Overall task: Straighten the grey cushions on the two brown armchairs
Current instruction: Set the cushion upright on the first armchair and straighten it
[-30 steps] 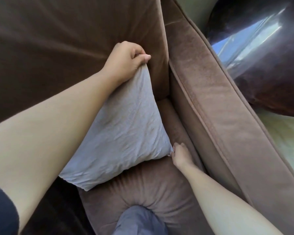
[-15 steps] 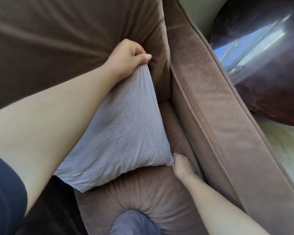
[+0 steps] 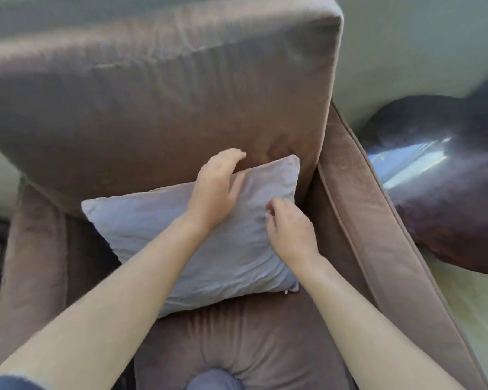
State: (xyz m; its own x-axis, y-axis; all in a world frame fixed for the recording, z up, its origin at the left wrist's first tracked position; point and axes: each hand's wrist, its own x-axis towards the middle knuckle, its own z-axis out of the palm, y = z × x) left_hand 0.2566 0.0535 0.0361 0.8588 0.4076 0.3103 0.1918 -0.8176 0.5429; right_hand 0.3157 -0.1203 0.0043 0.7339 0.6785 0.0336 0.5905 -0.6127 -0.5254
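On brown armchair (image 3: 158,88) seat: grey cushion (image 3: 152,229); both hands' fingers loose, unclasped.

A pale greenish wall (image 3: 423,46) fills the top right, plain and evenly lit. Below it sits a dark, glossy round counter (image 3: 445,198), its polished top catching a bright bluish streak of reflected light. Beneath its edge, light-coloured floor (image 3: 473,313) shows along the right side. Far left, something dark, too blurred to tell.

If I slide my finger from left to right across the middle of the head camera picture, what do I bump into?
Left armrest → grey cushion → left hand → right hand → right armrest → dark shiny table.
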